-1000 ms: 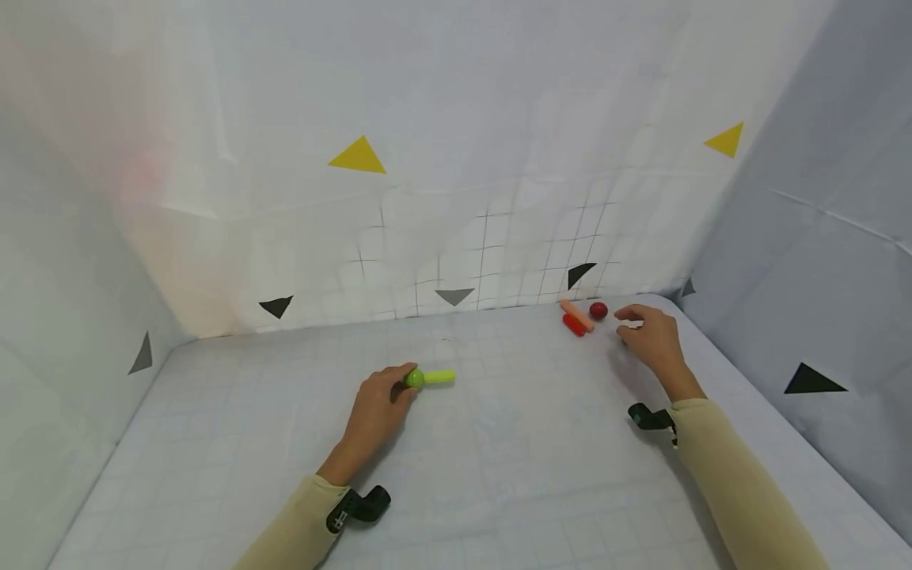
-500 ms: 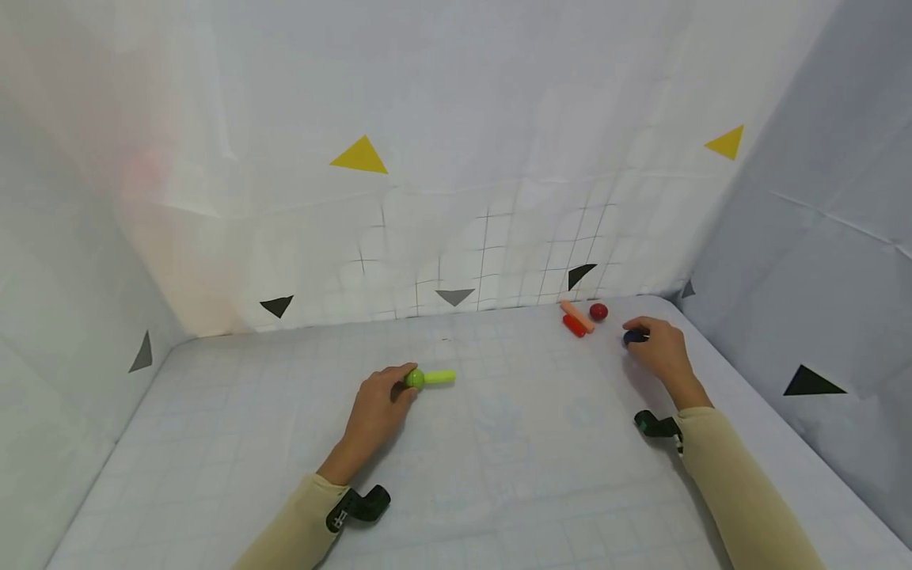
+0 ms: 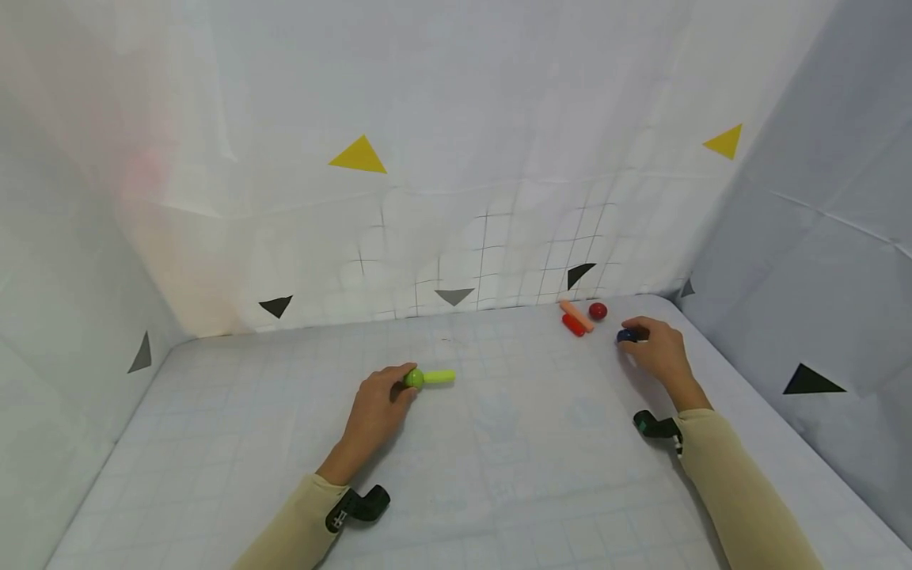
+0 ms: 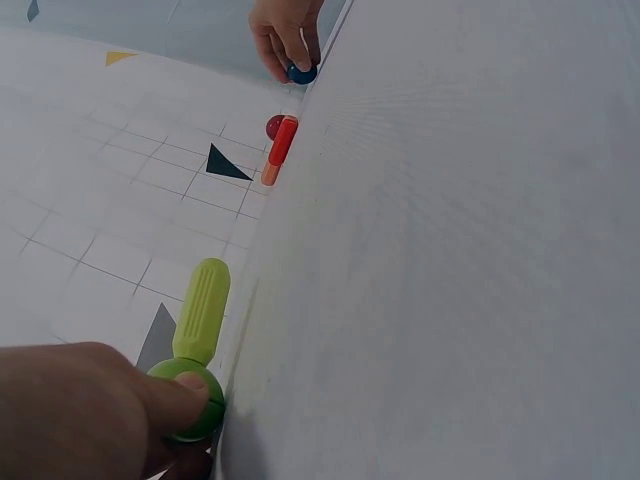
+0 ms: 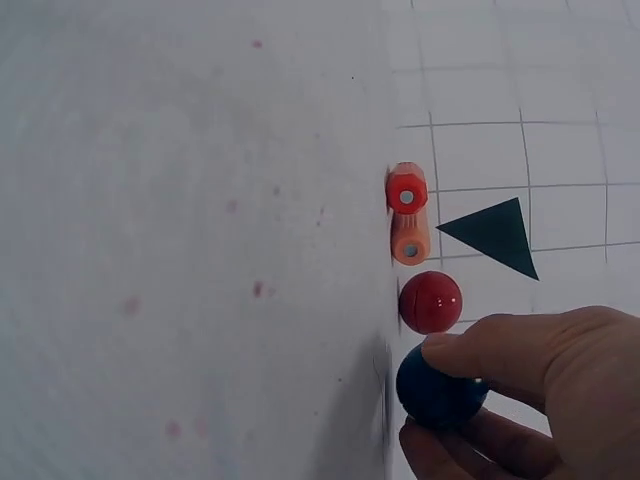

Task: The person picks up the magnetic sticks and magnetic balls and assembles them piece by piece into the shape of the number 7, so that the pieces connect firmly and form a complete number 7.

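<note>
Beyond the right hand (image 3: pixel 663 350) holding one ball (image 3: pixel 626 336), leftward: another ball (image 3: pixel 598 311), then two sticks (image 3: pixel 573 325); just right of the left hand (image 3: pixel 374 408) holding a third ball (image 3: pixel 415 378): one stick (image 3: pixel 440 377).

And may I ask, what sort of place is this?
It is probably a screened-off recording or test space, though I cannot be certain: pale sheeting encloses a white-covered work surface, and yellow triangles and dark triangles mark the sheeting.
</note>
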A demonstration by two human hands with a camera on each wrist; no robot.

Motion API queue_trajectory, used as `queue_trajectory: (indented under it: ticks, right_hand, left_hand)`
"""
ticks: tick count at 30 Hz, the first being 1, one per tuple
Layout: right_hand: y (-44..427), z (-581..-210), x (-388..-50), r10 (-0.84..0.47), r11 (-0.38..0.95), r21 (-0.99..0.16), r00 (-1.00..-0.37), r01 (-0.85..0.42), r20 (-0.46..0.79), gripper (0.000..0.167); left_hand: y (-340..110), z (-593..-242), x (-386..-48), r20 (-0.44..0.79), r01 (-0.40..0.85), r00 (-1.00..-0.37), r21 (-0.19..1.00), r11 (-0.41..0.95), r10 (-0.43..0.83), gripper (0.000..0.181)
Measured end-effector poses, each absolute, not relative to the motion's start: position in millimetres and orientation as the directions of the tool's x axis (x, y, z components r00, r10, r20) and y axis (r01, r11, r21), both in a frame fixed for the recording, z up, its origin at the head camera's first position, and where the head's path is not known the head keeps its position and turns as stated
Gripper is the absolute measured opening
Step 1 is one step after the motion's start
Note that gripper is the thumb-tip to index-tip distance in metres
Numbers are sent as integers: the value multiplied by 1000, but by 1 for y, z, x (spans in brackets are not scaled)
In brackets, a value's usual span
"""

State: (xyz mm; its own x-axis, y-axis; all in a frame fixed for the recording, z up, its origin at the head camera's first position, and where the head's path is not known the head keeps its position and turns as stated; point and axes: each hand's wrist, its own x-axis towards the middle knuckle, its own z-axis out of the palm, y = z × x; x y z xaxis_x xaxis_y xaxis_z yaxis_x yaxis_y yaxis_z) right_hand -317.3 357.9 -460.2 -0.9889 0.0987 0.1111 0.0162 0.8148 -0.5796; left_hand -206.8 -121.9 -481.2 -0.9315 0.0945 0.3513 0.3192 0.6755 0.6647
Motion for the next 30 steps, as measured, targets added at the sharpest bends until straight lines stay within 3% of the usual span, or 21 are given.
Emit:
queue_trajectory:
  ticks: [16, 25, 30]
  right_hand:
    - [341, -450, -315, 55, 746, -657, -974, -106, 220, 41]
    - [332, -449, -310, 58, 636, -764, -981, -106, 184, 41]
    - [328, -448, -307, 36, 638, -758, -977, -138, 208, 42]
  left_hand:
    - [-124, -477, -208, 355, 323, -930, 661, 677, 98, 42]
    - [-123, -479, -207, 343, 314, -934, 671, 672, 94, 43]
    - [-123, -482, -207, 350, 323, -931, 668, 670, 99, 43]
